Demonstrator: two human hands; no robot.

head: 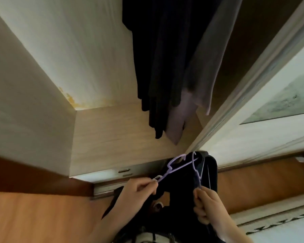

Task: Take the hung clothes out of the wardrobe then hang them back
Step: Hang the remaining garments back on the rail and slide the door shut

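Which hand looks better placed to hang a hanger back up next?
Probably the left hand: it holds one lilac hanger whose hook points toward the wardrobe. The right hand grips several hangers with dark clothes.

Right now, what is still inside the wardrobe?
Dark clothes and a pale lilac garment hang inside the wardrobe, above its bare wooden floor. The rail and their hangers are out of view, and whatever hangs behind them is covered.

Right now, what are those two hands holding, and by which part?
Left hand pinches a purple hanger by one end; right hand grips another hanger carrying dark clothing.
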